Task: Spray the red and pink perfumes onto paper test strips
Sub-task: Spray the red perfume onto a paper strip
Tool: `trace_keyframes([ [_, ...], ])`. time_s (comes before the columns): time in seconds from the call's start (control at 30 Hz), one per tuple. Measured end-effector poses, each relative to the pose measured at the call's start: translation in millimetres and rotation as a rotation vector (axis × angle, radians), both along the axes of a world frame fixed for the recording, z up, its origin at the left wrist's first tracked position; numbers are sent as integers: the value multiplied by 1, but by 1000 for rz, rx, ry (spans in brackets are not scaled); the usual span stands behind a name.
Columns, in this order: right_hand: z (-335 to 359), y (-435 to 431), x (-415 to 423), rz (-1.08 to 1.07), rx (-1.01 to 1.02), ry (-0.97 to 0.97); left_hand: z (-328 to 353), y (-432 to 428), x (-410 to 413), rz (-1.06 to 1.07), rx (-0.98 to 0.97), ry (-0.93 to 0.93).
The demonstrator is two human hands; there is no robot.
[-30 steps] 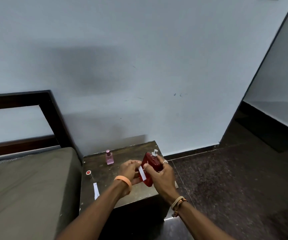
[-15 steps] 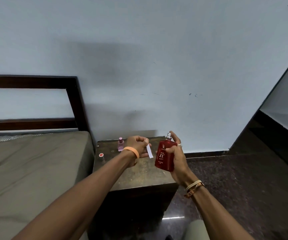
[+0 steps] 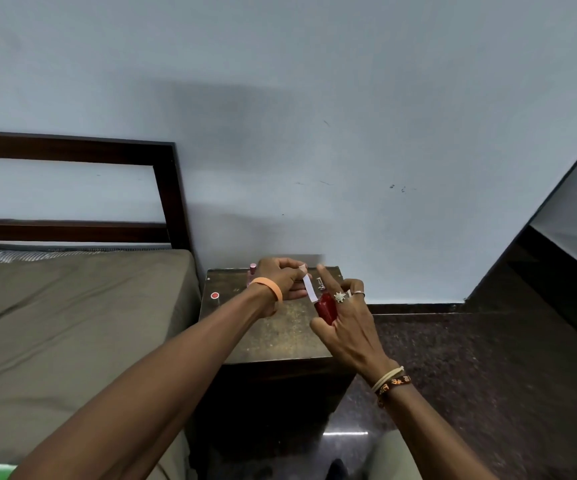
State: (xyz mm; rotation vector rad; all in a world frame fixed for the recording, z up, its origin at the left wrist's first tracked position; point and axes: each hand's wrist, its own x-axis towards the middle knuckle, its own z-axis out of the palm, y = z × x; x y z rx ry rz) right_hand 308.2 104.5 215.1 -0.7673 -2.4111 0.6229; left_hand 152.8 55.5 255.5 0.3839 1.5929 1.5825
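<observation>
- The pale wall point(image 3: 280, 98) fills the upper half of the view.
- A bed point(image 3: 72, 323) with an olive-brown cover lies on the left, with a dark wooden headboard point(image 3: 169, 188) against the wall.
- The dark speckled floor point(image 3: 470, 375) runs along the right side.
- A small dark worktop point(image 3: 280, 337) stands just beside the bed, against the wall.
- Both hands are held above the worktop, close together.
- The right hand point(image 3: 349, 327) grips the red perfume bottle point(image 3: 325, 308) round its body. The index finger is lifted straight, above the silver spray head point(image 3: 321, 284) and apart from it.
- The left hand point(image 3: 280, 277) has its fingers curled, and it pinches the top end of a white paper strip point(image 3: 309, 289). The strip hangs down just beside the spray head, on its left.
- The red perfume bottle is held tilted, clear of the worktop surface; most of it is hidden by the right hand.
- The pink perfume bottle point(image 3: 252, 270) stands at the back of the worktop, mostly hidden behind the left wrist.
- An orange wristband point(image 3: 269, 285) sits on the left wrist; thread bracelets point(image 3: 391, 381) circle the right wrist.
- A small red-topped cap point(image 3: 215, 295) stands near the worktop's left edge.
- A star-shaped ring point(image 3: 340, 296) shows on a finger of the right hand.
</observation>
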Motion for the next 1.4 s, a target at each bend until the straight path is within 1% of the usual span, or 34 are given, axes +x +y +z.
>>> trace_keyframes([
  [0.07, 2, -2, 1, 3, 91, -39, 2, -4, -1, -2, -5, 0],
  [0.27, 5, -12, -3, -29, 213, -183, 8, -11, -1, 1, -6, -3],
  [0.33, 0, -17, -2, -7, 199, -190, 9, -15, -1, -1, -11, 6],
  [0.43, 1, -19, -3, -28, 150, -153, 7, -20, -3, 7, -26, 42],
  [0.53, 2, -24, -3, -4, 199, -187, 5, -24, -5, 16, -29, 47],
  [0.67, 5, -25, -5, -38, 132, -115, 2, -26, -2, 4, -37, 57],
  [0.8, 14, -30, -13, 3, 207, -188, 0, -31, -2, 10, -23, 59],
  [0.87, 11, -32, -13, -1, 155, -158, -2, -31, -1, 2, -33, 65],
  [0.93, 10, -30, -12, -23, 113, -139, 0, -30, 0, -17, -23, 47],
  [1.03, 8, -27, -8, -22, 189, -216, 3, -29, -1, -19, -9, 22],
  [1.07, 5, -30, -6, -10, 182, -218, 3, -30, -2, -17, -7, 16],
  [1.23, -4, -36, -1, -1, 67, -108, -1, -32, -8, 4, -21, 26],
  [1.4, -6, -32, -4, 2, 104, -168, -6, -30, -9, 8, -27, 3],
])
